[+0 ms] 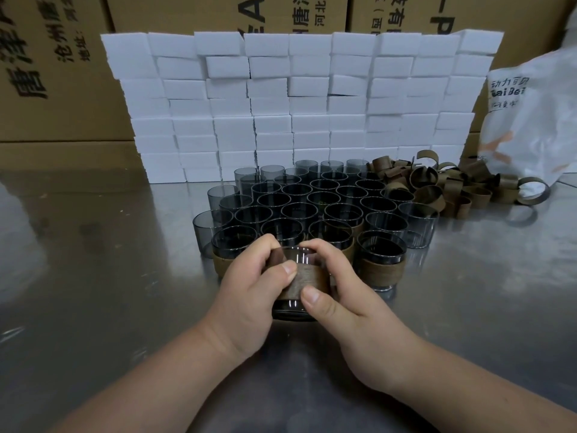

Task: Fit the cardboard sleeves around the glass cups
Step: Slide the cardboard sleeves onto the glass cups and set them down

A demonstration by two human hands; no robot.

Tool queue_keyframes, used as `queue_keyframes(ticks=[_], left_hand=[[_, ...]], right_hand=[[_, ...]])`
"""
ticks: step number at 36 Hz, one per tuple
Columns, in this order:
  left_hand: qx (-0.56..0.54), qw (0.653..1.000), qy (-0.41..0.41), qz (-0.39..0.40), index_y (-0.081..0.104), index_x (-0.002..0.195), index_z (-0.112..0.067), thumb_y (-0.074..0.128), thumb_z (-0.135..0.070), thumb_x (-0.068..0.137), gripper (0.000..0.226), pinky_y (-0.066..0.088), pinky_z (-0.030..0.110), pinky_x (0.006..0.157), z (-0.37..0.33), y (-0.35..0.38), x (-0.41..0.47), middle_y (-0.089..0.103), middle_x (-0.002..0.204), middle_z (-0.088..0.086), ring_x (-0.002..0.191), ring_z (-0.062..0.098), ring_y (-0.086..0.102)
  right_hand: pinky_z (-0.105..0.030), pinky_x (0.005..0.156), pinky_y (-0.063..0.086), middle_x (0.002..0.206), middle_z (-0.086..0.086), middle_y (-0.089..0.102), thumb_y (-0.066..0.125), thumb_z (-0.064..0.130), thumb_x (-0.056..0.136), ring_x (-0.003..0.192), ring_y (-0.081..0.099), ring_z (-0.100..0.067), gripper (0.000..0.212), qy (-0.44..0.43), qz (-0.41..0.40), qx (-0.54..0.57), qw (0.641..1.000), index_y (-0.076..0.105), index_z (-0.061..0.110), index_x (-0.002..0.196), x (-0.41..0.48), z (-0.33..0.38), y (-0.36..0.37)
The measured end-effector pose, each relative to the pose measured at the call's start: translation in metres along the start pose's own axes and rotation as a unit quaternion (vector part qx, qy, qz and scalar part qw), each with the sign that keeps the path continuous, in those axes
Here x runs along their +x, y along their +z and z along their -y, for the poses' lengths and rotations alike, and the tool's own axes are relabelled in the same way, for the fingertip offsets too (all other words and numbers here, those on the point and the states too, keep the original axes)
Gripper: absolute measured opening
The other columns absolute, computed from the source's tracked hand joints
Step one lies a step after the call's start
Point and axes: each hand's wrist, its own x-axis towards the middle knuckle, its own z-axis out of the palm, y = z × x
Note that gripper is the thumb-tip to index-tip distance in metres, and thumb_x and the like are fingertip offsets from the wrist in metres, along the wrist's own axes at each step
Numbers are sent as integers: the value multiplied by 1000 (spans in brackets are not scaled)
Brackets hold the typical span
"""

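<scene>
So, writing first: the brown cartons (56, 67) stacked along the back have big black Chinese characters printed on them, sideways and cut off by the frame, and I can pick out a large "A" and "P" near the top edge but nothing more. Way over on the right, a crumpled white plastic bag (530, 120) shows some Chinese text above "BaiBei" with orange marks lower down. Going left to right across the shiny metal table (93, 276): the left stretch is bare steel with blurry reflections, then a wall of plain white boxes (296, 104) stands in front of the cartons, and right in front of that sits a tight cluster of smoky grey glass cups (312, 201). A couple in the front row already wear a brown sleeve, like the sleeved cup (381, 260) on the right. Near the front, the left hand (249, 295) and right hand (343, 295) both grip the held cup (293, 307), tilted toward the camera, fingers curled round it and thumbs pressed on the cardboard sleeve (312, 276) that wraps its middle. Further right, a loose pile of empty sleeves (452, 185) lies on the table just beside the cups, reaching toward the bag.
</scene>
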Motion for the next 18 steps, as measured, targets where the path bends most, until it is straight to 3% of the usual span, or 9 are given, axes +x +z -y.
queue_keyframes(ticks=[10,14,18], left_hand=[[-1,1000,9,-3,38,68,2,48,-45,62,49,34,28,54,0,0,0,41,63,6,60,18,38],[-1,1000,10,-6,39,65,-4,48,-46,62,42,34,24,53,0,0,0,40,59,2,58,13,38],[2,1000,18,-13,38,64,-4,48,-46,63,42,33,24,52,0,0,0,40,59,2,57,14,38]], right_hand=[[-38,107,34,128,0,43,47,34,83,119,44,-9,45,-5,0,7,1000,38,33,127,0,1,0],[-36,107,34,128,1,43,48,35,83,119,45,-7,43,-9,-1,7,1000,39,35,125,0,0,0],[-37,107,34,129,2,43,48,48,78,120,45,-9,47,-14,-1,13,1000,40,39,123,0,0,1]])
